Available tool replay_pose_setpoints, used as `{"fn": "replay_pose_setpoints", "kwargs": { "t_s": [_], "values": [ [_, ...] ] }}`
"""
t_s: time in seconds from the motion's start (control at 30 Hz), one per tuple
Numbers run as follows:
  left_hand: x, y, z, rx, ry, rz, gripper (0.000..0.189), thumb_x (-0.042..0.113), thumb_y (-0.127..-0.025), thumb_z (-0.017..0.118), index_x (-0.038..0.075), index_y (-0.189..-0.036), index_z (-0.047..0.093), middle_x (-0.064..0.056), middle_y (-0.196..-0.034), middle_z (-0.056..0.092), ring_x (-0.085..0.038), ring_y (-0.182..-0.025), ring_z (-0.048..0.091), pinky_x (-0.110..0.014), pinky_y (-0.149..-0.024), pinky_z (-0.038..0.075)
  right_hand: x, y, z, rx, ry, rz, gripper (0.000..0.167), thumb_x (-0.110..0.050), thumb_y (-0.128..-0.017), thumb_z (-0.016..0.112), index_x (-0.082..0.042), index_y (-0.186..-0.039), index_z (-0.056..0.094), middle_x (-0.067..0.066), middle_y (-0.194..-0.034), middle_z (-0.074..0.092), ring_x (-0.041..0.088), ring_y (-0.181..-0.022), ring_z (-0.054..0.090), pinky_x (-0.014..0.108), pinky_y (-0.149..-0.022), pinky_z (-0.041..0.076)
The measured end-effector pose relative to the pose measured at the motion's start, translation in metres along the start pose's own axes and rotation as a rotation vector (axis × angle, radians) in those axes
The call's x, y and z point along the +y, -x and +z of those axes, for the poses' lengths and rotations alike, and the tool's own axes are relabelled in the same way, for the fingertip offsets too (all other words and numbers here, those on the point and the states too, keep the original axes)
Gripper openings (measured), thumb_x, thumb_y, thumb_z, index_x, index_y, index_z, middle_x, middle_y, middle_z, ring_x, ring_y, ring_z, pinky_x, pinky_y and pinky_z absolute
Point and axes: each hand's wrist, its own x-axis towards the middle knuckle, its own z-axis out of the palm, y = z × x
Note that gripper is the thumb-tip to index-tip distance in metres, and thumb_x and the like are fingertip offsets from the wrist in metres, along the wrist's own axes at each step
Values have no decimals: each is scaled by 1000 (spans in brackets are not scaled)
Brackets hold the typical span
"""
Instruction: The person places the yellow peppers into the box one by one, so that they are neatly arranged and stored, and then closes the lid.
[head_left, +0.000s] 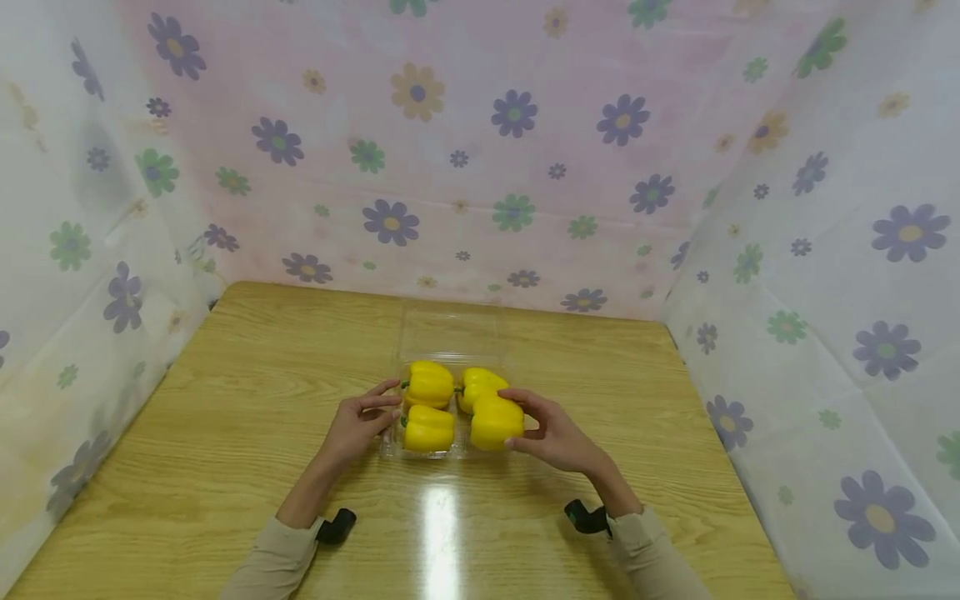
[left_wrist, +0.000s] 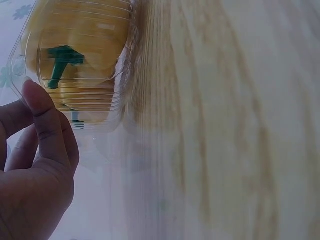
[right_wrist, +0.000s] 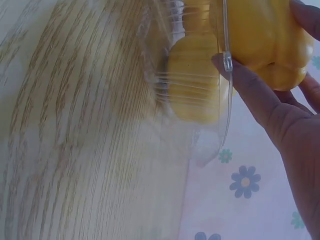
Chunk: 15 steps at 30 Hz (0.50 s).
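A clear plastic clamshell container [head_left: 427, 455] lies on the table with its lid [head_left: 450, 329] folded back. On its left side sit two yellow bell peppers, one at the back [head_left: 430, 383] and one at the front [head_left: 428, 429], green stems pointing left. A third yellow bell pepper [head_left: 480, 385] is at the back right, partly hidden. My right hand [head_left: 555, 433] grips another yellow bell pepper [head_left: 497, 423] above the front right part; in the right wrist view this pepper [right_wrist: 265, 40] stands above the rim. My left hand [head_left: 358, 425] pinches the container's left rim between thumb and fingers.
The wooden table [head_left: 247, 400] spreads around the container. Flower-printed curtains [head_left: 465, 167] hang behind it and along both sides. Dark wrist-worn devices, left [head_left: 336, 527] and right [head_left: 585, 517], sit near the sleeves. Light glares on the table in front.
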Motion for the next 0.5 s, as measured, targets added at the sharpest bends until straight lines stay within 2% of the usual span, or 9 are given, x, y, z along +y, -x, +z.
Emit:
{"fn": "replay_pose_setpoints", "kwargs": {
  "t_s": [0.13, 0.5],
  "values": [
    [0, 0, 1, -7, 2, 0, 31, 4, -98, 66, -12, -125, 67, -17, -158, 42, -11, -73, 63, -21, -58, 53, -1, -1, 1, -3, 29, 25, 63, -2, -96, 69, -7, -153, 41, 16, -156, 38, 39, -138, 44, 34, -94, 58],
    [3, 1, 1, -4, 11, 1, 30, 2, -98, 66, -12, -125, 66, -18, -158, 42, -12, -76, 65, -20, -58, 53, -4, -4, 6, 6, 118, 66, 63, -7, -96, 71, -10, -151, 41, 15, -156, 37, 40, -141, 39, 35, -96, 58]
  ]
}}
